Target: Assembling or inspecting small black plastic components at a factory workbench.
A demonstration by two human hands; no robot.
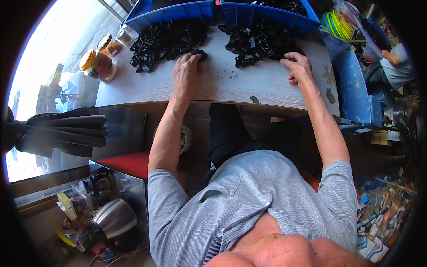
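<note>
Two heaps of small black plastic parts lie on the pale wooden table, a left heap point(164, 42) and a right heap point(258, 43). At the near right edge of the left heap, my left hand point(186, 73) is closed, its fingertips on a black plastic part point(201, 55). My right hand point(299, 70) is at the right end of the other heap, with its fingers curled inward. Its fingertips meet the black parts there, and what they pinch is too small to make out. Both wrists are above the table, near its front edge.
Behind the heaps stand two blue bins, a left bin point(171, 14) and a right bin point(271, 15), holding more black parts. Lidded jars point(100, 66) stand at the table's left. A blue plastic chair point(356, 89) is against its right side. Another person point(396, 66) is at far right.
</note>
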